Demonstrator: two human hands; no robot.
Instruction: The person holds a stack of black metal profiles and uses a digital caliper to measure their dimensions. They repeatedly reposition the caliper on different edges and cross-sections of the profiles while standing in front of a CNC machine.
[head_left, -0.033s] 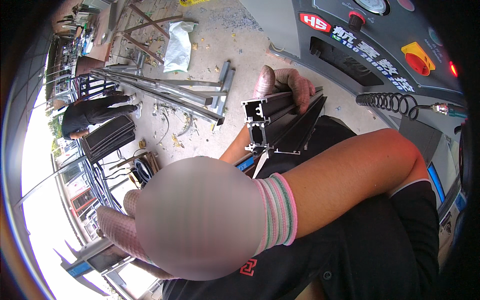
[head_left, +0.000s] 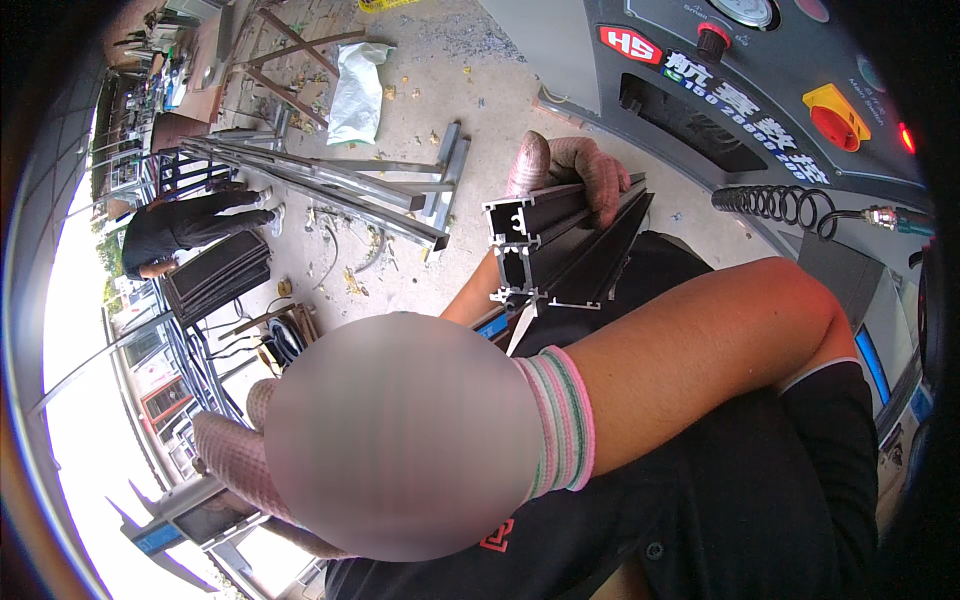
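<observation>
My left hand (head_left: 590, 170), in a soiled pinkish knit glove, grips a black aluminium profile (head_left: 572, 238) from above. The fingers curl over its far side and the thumb stands up at its near end. Bare silver edges and hollow chambers show at the profile's cut end. My right forearm crosses in front of me toward the left. My right hand (head_left: 235, 462) wears a matching glove with a striped cuff. A grey blur hides most of that hand; the fingers that show are stretched and apart, with nothing seen in them.
A grey machine (head_left: 590, 60) with a red-yellow switch (head_left: 838, 122) stands at upper right, a coiled black hose (head_left: 775, 203) below it. Metal bars (head_left: 320, 185) lie on a stand. A person in dark clothes (head_left: 185, 230) is beside stacked dark pieces (head_left: 220, 278). A white sack (head_left: 357, 95) lies on the floor.
</observation>
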